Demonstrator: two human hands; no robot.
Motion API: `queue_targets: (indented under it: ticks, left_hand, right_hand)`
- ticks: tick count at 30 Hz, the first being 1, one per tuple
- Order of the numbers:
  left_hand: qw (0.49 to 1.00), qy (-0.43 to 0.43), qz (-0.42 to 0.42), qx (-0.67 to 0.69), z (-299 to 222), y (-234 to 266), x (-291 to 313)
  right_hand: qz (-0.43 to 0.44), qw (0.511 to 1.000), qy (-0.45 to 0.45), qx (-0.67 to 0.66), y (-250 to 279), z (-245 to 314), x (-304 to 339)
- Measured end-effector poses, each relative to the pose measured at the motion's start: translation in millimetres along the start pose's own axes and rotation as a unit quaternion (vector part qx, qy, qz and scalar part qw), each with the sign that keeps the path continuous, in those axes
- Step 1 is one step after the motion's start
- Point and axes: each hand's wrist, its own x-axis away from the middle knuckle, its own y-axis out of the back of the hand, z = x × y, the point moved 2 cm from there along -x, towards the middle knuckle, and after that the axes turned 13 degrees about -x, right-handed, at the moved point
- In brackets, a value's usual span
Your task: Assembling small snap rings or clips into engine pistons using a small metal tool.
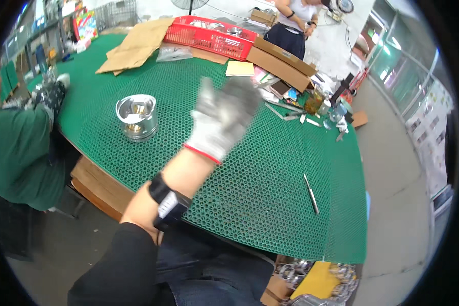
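Left hand point(224, 115), gray-white glove, blurred, frame centre: released, thumb spread from fingers, palm showing. Right hand out of view, can't tell its state. Silver metal piston point(140, 125) on green mat point(260, 204), left of centre. Thin pen-like tool point(311, 194) lower right. Yellow pad point(239, 69) near fingertips. Red basket point(209, 41) top centre.

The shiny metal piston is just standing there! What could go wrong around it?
The metal piston stands with nothing holding it, so the left hand, gloved and blurred to its right, might knock it over. The slim pen-like tool lies loose on the green table, so a bump could set it rolling.
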Motion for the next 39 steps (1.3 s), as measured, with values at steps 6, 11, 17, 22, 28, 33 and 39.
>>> queue_targets:
  ticks: [6,11,17,22,28,33,39]
  left_hand:
    - [0.994,-0.078,0.068,0.030,-113.0,47.0,50.3]
    - [0.974,-0.222,-0.031,0.021,-170.5,56.7,114.5]
    - [0.966,-0.188,-0.164,-0.065,-159.4,37.5,179.5]
    - [0.786,0.121,-0.106,-0.597,-103.4,51.0,240.6]
    - [0.592,0.370,0.226,-0.679,-55.1,26.4,205.7]
    - [0.459,-0.006,0.191,-0.867,-60.5,-33.9,44.9]
    - [0.429,-0.181,0.122,-0.877,-56.5,-103.1,20.8]
  right_hand:
    - [-0.048,0.913,0.404,0.025,9.4,169.4,-79.5]
    - [0.027,0.889,0.456,0.036,-56.8,331.0,-124.5]
    - [0.129,0.844,0.504,0.134,-100.6,386.2,-156.7]
    - [-0.049,0.778,0.626,0.010,-45.8,366.2,-120.1]
    - [0.361,0.767,0.484,0.217,-34.1,256.0,-103.3]
    - [-0.043,0.746,0.657,0.100,14.9,338.8,-173.7]
    - [-0.068,0.806,0.586,-0.048,63.7,363.2,-183.6]
